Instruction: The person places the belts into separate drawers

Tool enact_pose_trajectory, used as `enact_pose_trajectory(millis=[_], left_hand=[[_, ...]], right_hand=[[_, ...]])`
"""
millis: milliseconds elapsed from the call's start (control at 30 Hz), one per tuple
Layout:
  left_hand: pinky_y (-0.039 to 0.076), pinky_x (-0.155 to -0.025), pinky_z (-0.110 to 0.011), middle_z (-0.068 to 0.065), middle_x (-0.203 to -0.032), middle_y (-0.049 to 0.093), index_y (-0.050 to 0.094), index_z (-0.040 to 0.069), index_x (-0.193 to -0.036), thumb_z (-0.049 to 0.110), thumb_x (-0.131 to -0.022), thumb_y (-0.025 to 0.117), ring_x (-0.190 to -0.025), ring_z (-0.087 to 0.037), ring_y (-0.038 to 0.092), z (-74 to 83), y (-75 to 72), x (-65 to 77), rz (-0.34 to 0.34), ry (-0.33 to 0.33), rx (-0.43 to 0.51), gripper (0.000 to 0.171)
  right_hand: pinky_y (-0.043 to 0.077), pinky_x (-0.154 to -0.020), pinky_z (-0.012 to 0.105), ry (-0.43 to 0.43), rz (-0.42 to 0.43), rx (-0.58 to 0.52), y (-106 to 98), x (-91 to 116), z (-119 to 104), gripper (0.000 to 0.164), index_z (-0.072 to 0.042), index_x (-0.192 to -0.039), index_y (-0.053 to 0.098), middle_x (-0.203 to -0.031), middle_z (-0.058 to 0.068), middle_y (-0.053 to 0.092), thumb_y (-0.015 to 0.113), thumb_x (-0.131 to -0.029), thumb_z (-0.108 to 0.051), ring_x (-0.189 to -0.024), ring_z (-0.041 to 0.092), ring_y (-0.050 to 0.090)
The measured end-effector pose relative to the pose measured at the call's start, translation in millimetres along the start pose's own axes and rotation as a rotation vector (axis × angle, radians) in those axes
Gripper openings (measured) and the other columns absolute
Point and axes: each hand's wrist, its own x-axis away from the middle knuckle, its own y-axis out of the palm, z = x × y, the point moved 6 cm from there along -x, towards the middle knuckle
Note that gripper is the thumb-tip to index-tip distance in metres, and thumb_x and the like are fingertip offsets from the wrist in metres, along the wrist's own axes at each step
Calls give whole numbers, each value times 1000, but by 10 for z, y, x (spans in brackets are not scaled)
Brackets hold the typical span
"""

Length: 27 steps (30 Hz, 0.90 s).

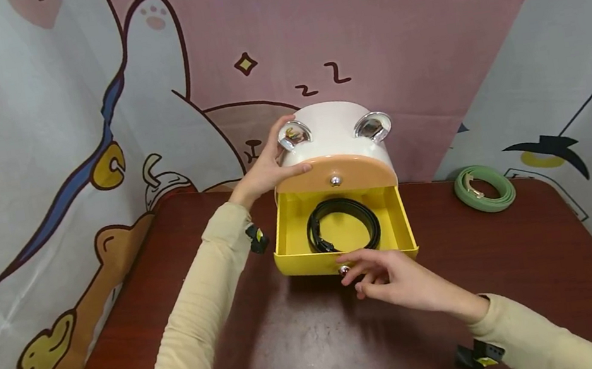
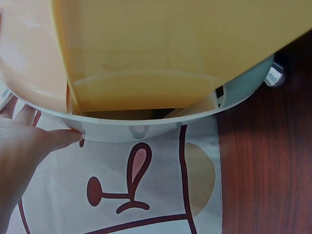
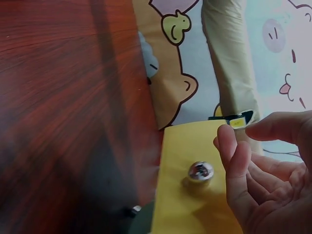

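A white drawer cabinet (image 1: 334,134) with silver ears stands at the back of the table. My left hand (image 1: 264,169) grips its upper left side, fingers beside one ear and thumb on the orange upper drawer front (image 1: 306,178). In the left wrist view the thumb of that hand (image 2: 24,146) lies at the cabinet's rim. The yellow lower drawer (image 1: 308,263) is pulled out, with a coiled black belt (image 1: 372,219) inside. My right hand (image 1: 396,278), fingers loosely bent and holding nothing, hovers at the drawer's silver knob (image 3: 200,171), which shows apart from the fingertips in the right wrist view.
A coiled green belt (image 1: 497,203) lies at the back right of the brown table (image 1: 474,260). Cartoon-printed cloth (image 1: 392,23) hangs behind and along the sides. A second silver knob (image 1: 336,181) sits on the upper drawer front.
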Motion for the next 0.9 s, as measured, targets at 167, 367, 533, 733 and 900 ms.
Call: enact_pose_trajectory(millis=[167, 367, 533, 733, 900], left_hand=[[13, -115, -41, -2, -157, 15, 15, 21, -153, 5, -83, 75, -143, -29, 19, 8, 0, 0, -1, 5, 7, 93], [13, -115, -42, -3, -157, 14, 13, 17, -153, 4, -83, 75, -144, -32, 17, -5, -2, -5, -7, 7, 10, 95], [13, -115, -41, -3, -158, 13, 13, 18, -153, 5, -83, 75, -144, -33, 16, -21, -5, -9, -6, 9, 14, 95], [13, -115, -39, -2, -158, 12, 13, 19, -153, 4, -83, 75, -144, -32, 15, -15, -4, -9, -6, 10, 27, 95], [13, -115, -42, -4, -158, 13, 13, 19, -153, 3, -84, 75, -144, -31, 17, -6, 4, -4, -5, 12, 19, 94]], right_hand=[[56, -69, 32, -7, 25, 37, 28, 26, 107, 45, 2, -132, 54, -105, 8, 68, 62, -88, 7, -87, 17, 66], [56, -68, 30, 0, 40, 71, 56, 40, 217, 46, -2, -133, 54, -112, 12, 66, 63, -89, 6, -84, 18, 68], [56, -68, 30, -16, 75, 81, 54, 45, 260, 48, -5, -132, 55, -117, 13, 64, 64, -87, 8, -81, 19, 68], [56, -69, 30, -43, 157, 84, 39, 45, 307, 43, -4, -128, 60, -116, 12, 65, 65, -87, 7, -79, 16, 69], [56, -67, 29, -106, 281, 93, 43, 25, 374, 32, -5, -119, 67, -107, 8, 70, 69, -87, 1, -79, 17, 69]])
